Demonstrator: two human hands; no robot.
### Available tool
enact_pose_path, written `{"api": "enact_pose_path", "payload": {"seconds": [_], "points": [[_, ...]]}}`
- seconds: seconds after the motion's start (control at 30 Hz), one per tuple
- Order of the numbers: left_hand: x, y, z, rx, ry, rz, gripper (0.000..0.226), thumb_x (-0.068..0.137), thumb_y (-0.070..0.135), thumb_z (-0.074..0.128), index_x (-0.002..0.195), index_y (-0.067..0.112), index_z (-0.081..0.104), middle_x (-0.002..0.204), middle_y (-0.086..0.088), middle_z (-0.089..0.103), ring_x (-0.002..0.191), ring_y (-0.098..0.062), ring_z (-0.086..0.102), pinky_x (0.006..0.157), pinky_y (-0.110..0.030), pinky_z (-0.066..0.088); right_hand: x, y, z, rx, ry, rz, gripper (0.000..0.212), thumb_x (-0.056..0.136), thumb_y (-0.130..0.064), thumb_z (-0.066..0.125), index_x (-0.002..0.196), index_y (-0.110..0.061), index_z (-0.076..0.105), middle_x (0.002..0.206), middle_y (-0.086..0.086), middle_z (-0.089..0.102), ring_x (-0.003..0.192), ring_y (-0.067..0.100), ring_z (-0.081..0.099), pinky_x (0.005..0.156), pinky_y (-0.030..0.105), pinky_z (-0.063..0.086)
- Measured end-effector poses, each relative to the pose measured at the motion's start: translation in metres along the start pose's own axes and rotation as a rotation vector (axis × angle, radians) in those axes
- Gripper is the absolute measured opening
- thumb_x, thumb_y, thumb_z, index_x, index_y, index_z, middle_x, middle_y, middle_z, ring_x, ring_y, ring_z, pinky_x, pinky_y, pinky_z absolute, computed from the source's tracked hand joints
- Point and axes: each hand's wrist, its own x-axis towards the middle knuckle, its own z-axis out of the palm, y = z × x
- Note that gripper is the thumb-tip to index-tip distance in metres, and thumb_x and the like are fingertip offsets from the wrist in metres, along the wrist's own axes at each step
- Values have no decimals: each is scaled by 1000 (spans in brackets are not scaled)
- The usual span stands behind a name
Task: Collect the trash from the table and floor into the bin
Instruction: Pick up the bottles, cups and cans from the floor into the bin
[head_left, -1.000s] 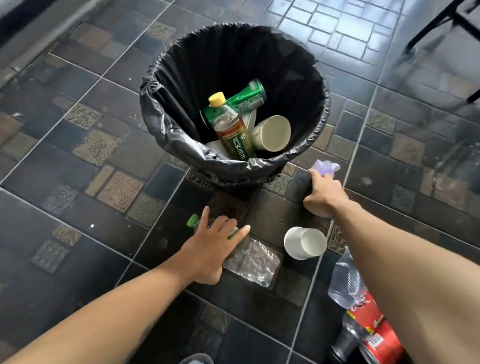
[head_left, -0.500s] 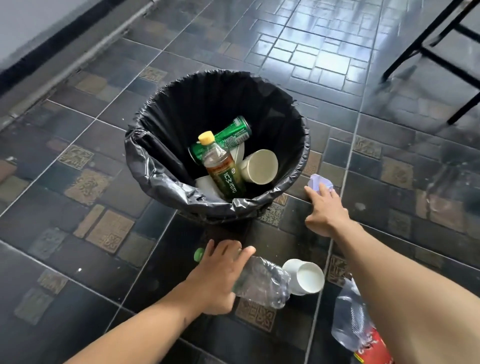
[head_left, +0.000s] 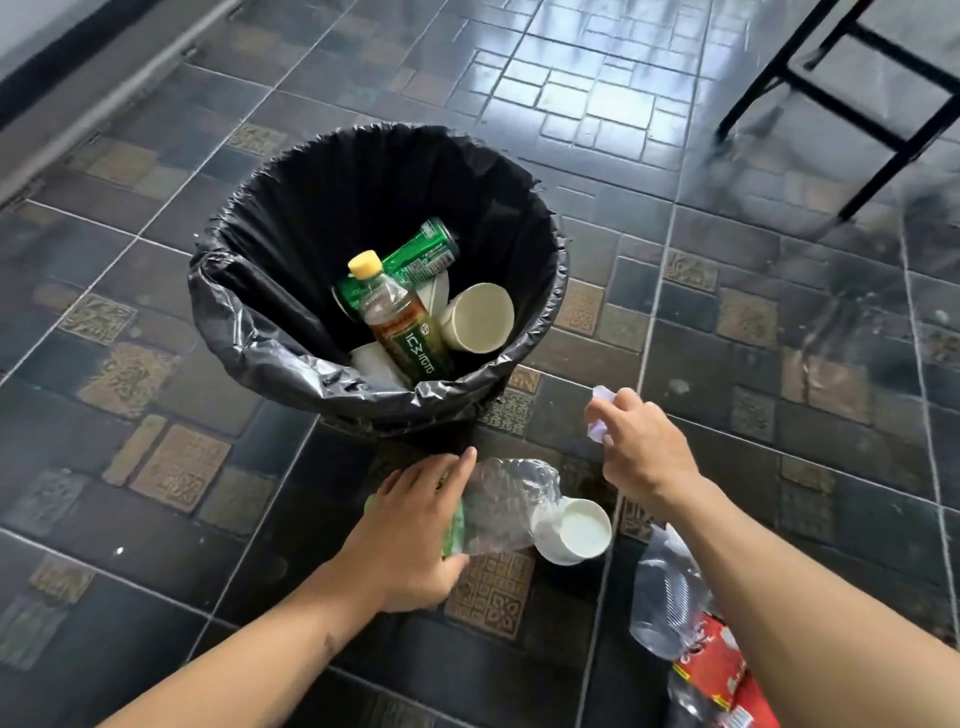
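A bin lined with a black bag (head_left: 244, 322) stands on the tiled floor, holding a green can (head_left: 421, 257), a tea bottle with a yellow cap (head_left: 400, 327) and a white paper cup (head_left: 480, 318). My left hand (head_left: 410, 535) grips a crushed clear plastic bottle (head_left: 509, 504) with a green label, lifted just in front of the bin. My right hand (head_left: 641, 447) pinches a small crumpled pale purple wrapper (head_left: 597, 415) right of the bin. A white paper cup (head_left: 576, 532) lies on the floor between my hands.
Another crushed clear bottle with a red label (head_left: 696, 639) lies on the floor at the lower right, partly under my right arm. Black metal furniture legs (head_left: 883, 130) stand at the upper right. A wall base runs along the upper left.
My left hand closed on the clear bottle and lifted it off the floor. My right hand picked up the purple wrapper and raised it. The view pulled back from the bin.
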Motion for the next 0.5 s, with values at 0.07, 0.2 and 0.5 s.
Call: {"api": "enact_pose_path", "payload": {"seconds": [0.07,0.2,0.5], "points": [[-6,10,-14,-21,-1,32,108,85,53,62,162,26,-9,165,6,17,153,-17,18,125,-37,20,-1,1,-21,28,100,-77,32,85,-8,63,110,-26,55,106,3,50,79,26,45,63,32,39],[-25,35,-57,-138,-58,71,108,84,54,63,161,31,-9,163,14,15,151,-11,18,123,-30,21,3,-6,-83,247,287,-112,22,89,-11,60,108,-22,61,101,5,51,79,31,57,70,34,48],[-74,73,-185,-339,112,196,111,74,65,74,161,42,8,149,41,27,136,16,32,112,-8,27,-5,-91,-213,954,346,-221,21,86,-24,67,100,-39,63,103,-2,64,70,7,58,62,31,50]]}}
